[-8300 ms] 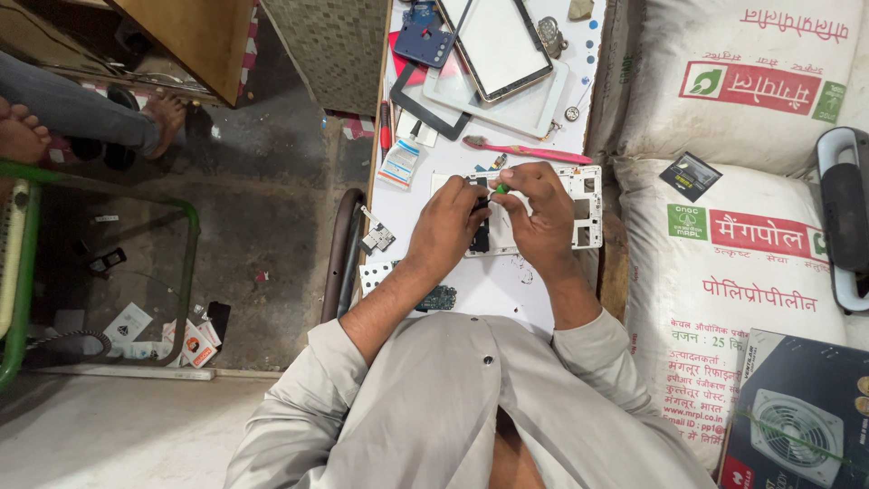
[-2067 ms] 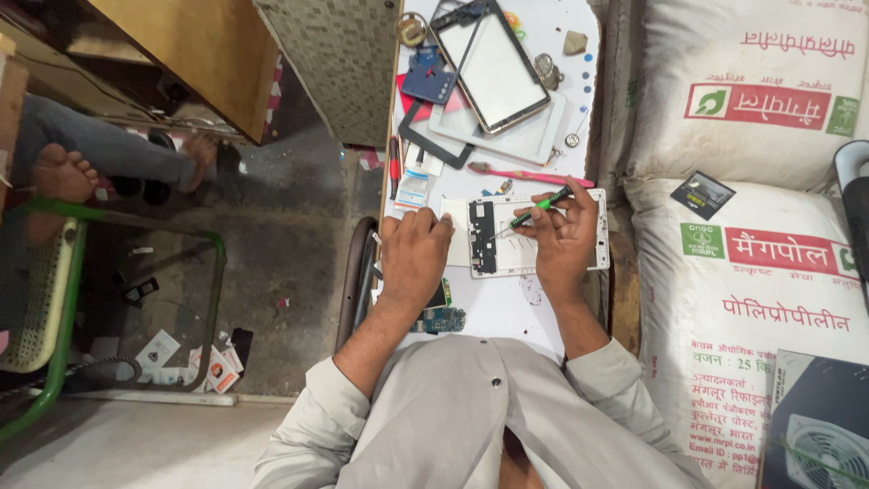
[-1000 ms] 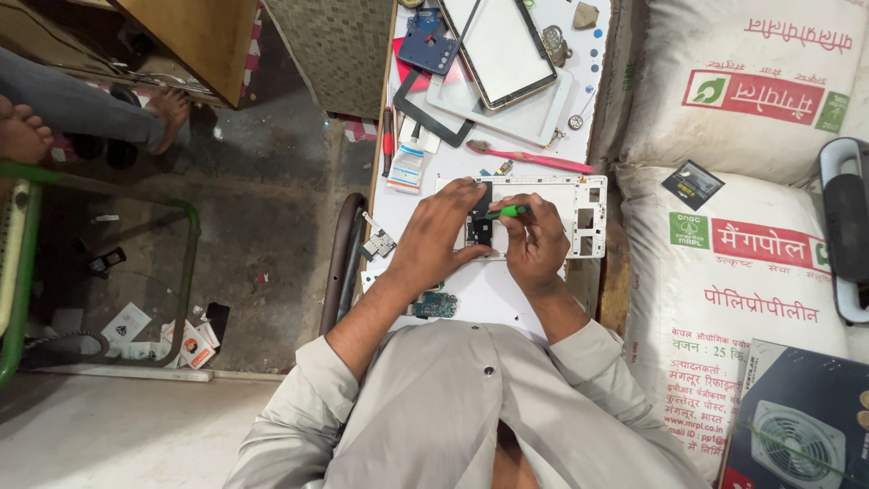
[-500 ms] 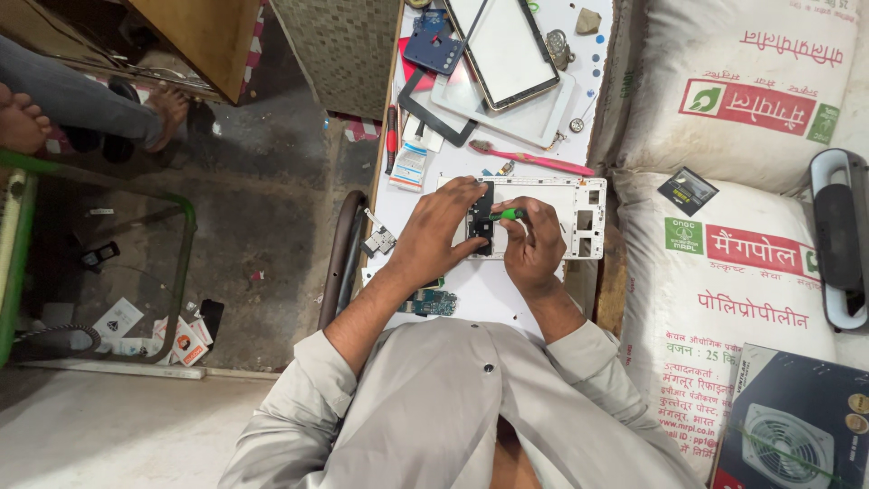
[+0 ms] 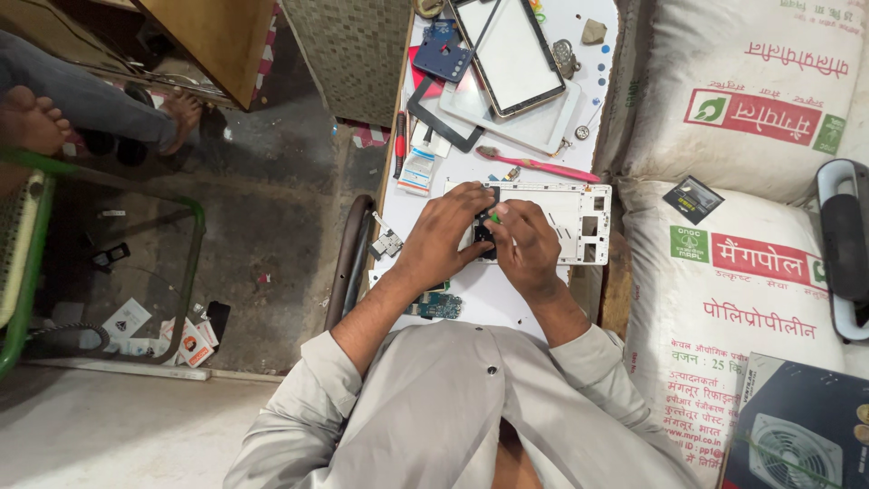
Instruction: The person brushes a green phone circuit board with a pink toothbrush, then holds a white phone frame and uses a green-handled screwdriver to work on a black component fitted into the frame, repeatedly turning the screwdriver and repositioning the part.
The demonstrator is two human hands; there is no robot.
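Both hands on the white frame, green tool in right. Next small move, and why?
Probably keep the left hand pressing the white frame flat while the right hand works the green-tipped tool at the dark part between them; both hands meet there.

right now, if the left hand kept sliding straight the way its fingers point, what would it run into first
The left hand lies on the white tablet frame, fingers aimed up and right. Going straight on, it would probably first meet the pink-handled tool lying just past the frame's far edge, though height above the table is hard to judge.
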